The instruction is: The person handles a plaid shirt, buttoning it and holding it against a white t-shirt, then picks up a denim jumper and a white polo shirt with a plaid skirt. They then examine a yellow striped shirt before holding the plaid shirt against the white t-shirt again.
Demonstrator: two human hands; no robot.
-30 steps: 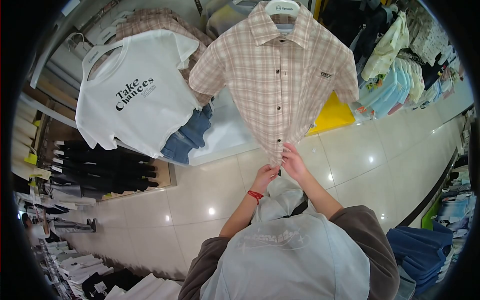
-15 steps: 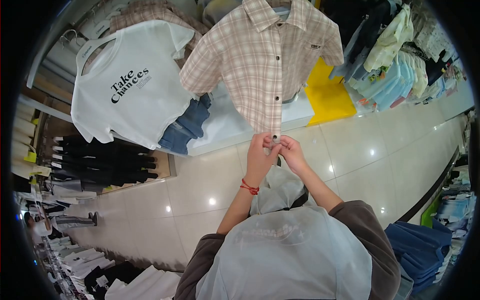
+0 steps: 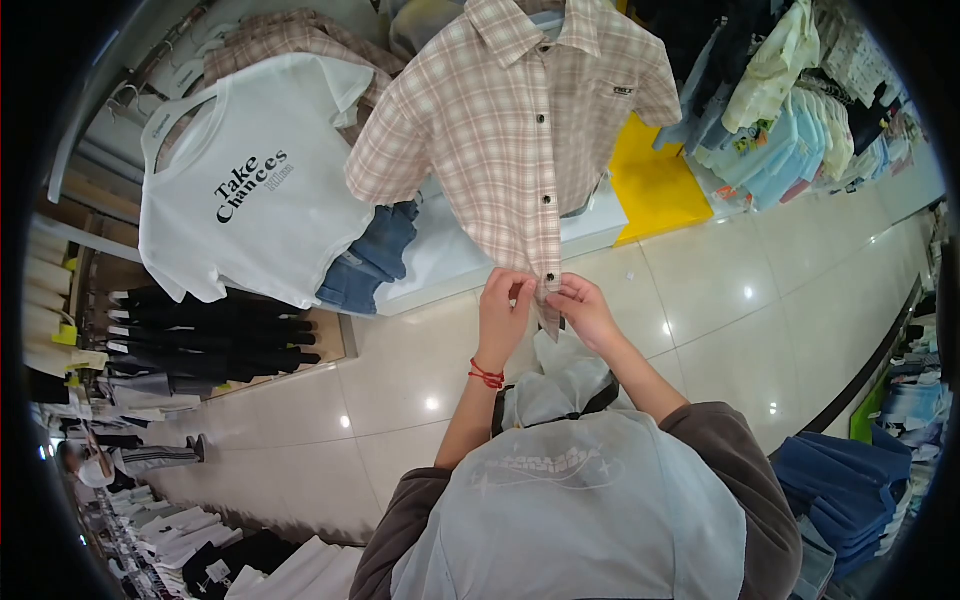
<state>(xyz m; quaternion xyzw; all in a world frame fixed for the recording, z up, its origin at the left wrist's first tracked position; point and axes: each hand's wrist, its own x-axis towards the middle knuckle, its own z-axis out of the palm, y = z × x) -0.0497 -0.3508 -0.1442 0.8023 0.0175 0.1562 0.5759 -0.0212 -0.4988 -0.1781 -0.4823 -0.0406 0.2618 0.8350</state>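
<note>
A beige and white plaid short-sleeved shirt (image 3: 490, 140) hangs in front of me, with dark snap-like buttons down its front band. My left hand (image 3: 507, 312) has its fingers closed at the bottom hem, left of the lowest button (image 3: 550, 277). Thumb and fingers of my right hand (image 3: 585, 310) pinch the front edge just below that button. A pointed tip of cloth shows below and between my hands. Left of the shirt hangs a white T-shirt (image 3: 255, 180) printed "Take Chances", with blue denim (image 3: 370, 255) beneath it.
Behind the shirt stands a white platform (image 3: 590, 225) with a yellow panel (image 3: 650, 190). Black garments (image 3: 210, 335) hang on the left. Blue folded clothes (image 3: 840, 490) lie at lower right. Another person (image 3: 150, 458) stands far left on the tiled floor (image 3: 720, 330).
My left hand has moved slightly left, away from the button, so the hands are farther apart. More of the shirt's lower tip shows between them.
</note>
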